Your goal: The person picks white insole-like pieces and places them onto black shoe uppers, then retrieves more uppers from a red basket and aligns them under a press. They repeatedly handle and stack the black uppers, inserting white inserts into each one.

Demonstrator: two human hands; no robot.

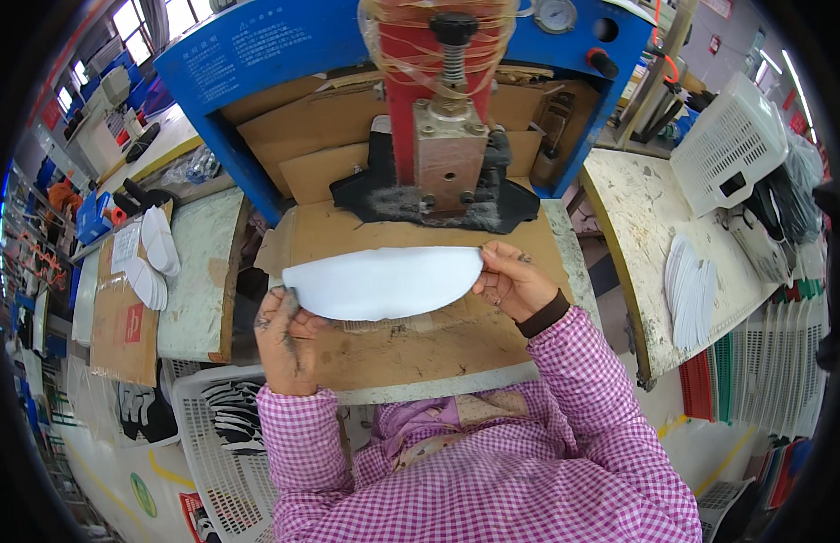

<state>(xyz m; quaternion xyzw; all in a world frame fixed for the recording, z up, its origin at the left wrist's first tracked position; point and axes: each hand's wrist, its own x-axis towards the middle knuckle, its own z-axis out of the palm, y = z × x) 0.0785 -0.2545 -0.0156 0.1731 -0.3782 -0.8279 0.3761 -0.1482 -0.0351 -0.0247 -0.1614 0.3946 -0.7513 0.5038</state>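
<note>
A white half-moon-shaped sheet point(384, 282) is stretched level between my two hands, its straight edge away from me and its curved edge toward me. My left hand point(289, 335) pinches its left corner, and the fingers are smudged dark. At the opposite corner my right hand point(515, 279) grips it between thumb and fingers. Just beyond the sheet stands the press head point(449, 163), a metal block on a red column, over a dark dusty pad point(366, 195). Beneath the sheet lies brown cardboard point(438, 353) covering the worktop.
The blue machine housing point(248, 63) rises ahead. On the right table point(619, 199) lie a stack of white pieces point(690, 294) and a white basket point(732, 140). More white cutouts point(148, 281) lie on the left. A white crate point(198, 425) with black-and-white pieces stands by my left arm.
</note>
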